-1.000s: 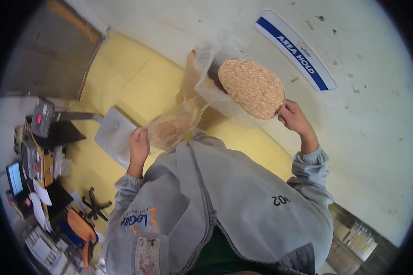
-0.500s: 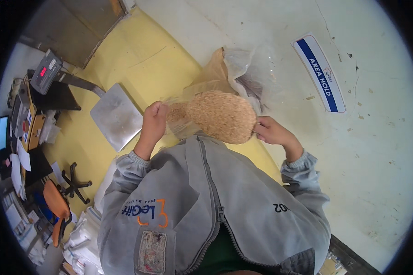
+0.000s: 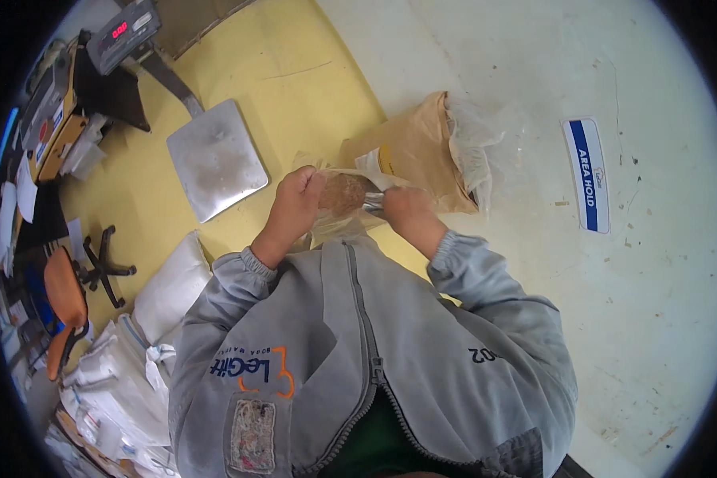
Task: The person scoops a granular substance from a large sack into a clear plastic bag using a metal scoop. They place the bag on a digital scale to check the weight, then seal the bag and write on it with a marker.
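One scoop (image 3: 373, 201) in right fingers (image 3: 393, 202)

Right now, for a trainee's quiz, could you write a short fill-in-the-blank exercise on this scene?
The ____ hand holds the metal scoop.
The left hand grips a see-through bag made of ____.
In the picture, the scale platform lies to the ____ of the brown paper bag.
The chair's padding is ____.

Missing words: right; plastic; left; orange.
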`<state>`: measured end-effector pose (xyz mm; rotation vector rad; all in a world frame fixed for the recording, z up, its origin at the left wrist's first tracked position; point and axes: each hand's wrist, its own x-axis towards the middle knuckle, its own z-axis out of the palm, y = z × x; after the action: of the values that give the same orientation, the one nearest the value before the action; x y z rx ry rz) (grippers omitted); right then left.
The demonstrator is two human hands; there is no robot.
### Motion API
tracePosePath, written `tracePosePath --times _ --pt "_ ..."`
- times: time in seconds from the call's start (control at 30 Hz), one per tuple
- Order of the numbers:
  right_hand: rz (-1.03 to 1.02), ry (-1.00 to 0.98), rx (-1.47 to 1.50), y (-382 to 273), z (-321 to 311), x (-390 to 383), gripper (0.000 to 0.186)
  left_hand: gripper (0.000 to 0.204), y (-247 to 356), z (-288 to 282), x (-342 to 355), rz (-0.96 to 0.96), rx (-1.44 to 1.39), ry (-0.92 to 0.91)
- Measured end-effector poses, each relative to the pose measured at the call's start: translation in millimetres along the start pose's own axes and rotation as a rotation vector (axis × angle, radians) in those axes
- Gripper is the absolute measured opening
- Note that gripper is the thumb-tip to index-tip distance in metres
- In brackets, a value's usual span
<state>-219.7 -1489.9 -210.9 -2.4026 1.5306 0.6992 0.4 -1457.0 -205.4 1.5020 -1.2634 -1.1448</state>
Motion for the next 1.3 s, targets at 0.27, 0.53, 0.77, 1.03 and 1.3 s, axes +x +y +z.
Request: tracePosePath --times 0.27,0.53,0.77,1.03,1.3 --pt "-0.008 -0.130 0.424 37.1 -48.7 -80.9 0.042 0.029 -28.4 -58.9 -26.8 -0.091 -0.036 0.050" --pt "-0.158 0.192 0.630 16.3 -20.9 6.5 0.060 0.031 -15.0 -93.1 -37.2 -0.226 -0.023 0.231" --pt "-0.490 0.373 0.695 -82.9 -35.5 130.0 0.039 0.035 9.6 -143.3 -40.1 -0.224 -0.008 0.427" --pt "-0.508 0.200 0.774 -179.5 -35.2 217.7 0.025 0.023 -118.9 -286.9 5.6 -0.127 0.186 0.267" --pt "-0.164 0.149 0.950 -236.8 -20.5 305.3 0.015 0.029 -175.1 -403.2 44.4 -0.331 0.363 0.182"
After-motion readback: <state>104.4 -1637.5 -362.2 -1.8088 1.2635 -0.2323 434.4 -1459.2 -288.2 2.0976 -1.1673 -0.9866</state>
